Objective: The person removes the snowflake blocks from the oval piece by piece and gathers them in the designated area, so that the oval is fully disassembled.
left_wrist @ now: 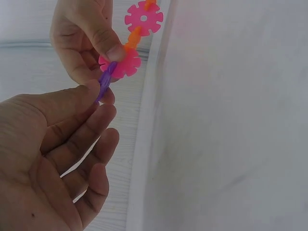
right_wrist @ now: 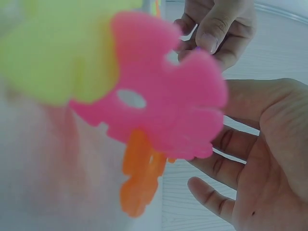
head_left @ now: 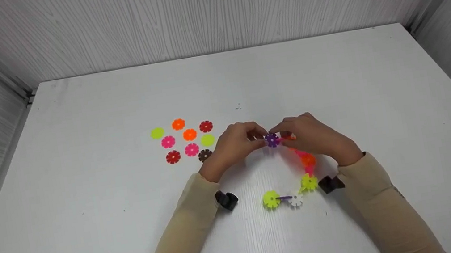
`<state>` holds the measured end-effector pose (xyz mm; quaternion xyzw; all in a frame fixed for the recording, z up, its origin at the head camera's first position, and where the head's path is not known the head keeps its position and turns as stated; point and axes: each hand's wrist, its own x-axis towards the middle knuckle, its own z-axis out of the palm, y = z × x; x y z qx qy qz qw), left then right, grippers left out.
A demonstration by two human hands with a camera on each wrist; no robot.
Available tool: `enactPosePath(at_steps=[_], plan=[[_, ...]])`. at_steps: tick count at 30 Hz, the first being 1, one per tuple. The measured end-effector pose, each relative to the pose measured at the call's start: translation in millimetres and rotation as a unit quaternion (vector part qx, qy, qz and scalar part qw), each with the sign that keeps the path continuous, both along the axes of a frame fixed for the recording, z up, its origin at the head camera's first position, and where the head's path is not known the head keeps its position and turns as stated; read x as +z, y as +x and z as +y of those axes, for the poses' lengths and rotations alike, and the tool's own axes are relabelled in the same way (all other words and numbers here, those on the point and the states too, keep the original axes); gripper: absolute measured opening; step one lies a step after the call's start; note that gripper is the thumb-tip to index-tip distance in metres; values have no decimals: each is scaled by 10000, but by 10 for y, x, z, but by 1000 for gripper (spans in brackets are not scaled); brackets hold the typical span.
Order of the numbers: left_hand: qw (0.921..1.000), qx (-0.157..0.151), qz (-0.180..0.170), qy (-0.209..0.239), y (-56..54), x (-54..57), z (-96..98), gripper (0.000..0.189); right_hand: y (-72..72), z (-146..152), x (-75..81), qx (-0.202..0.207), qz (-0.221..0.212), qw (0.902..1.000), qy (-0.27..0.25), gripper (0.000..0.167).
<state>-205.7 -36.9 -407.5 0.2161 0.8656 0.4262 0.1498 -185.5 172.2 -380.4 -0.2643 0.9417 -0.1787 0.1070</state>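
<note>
Thumb and fingers of my left hand (head_left: 235, 145) pinch a purple notched plastic disc (head_left: 272, 140). In the left wrist view the purple disc (left_wrist: 105, 83) stands edge-on against a pink disc (left_wrist: 127, 65), their notches meeting. My right hand (head_left: 315, 135) pinches that pink disc, which ends a chain of interlocked discs. From there the chain curves toward the person through an orange disc (head_left: 308, 160), a yellow-green disc (head_left: 309, 182) and a white disc (head_left: 295, 200) to another yellow-green disc (head_left: 271, 200). Part of it is hidden behind the right hand.
Left of the hands, several loose discs lie flat on the white table (head_left: 93, 120), among them an orange disc (head_left: 178, 124), a red disc (head_left: 173, 157) and a brown disc (head_left: 204, 155) partly covered by the left hand. A grey wood-grain panel (head_left: 207, 11) stands behind the table.
</note>
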Motion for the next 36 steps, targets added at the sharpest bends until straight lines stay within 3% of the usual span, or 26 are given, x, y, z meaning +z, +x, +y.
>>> enactPosePath(at_steps=[15,24,36], plan=[[9999,-23,-82,67,-4,22,-25,20,-11,-24,2,118,148,9998,-94,31],[9991,-115,-410,30,2,16,-3,31,-11,-69,8,-428,-100,9989,-177,16],[9990,-212,-269,-298,8,34,4,37,1,-39,-32,165,736,9962,-435,10]])
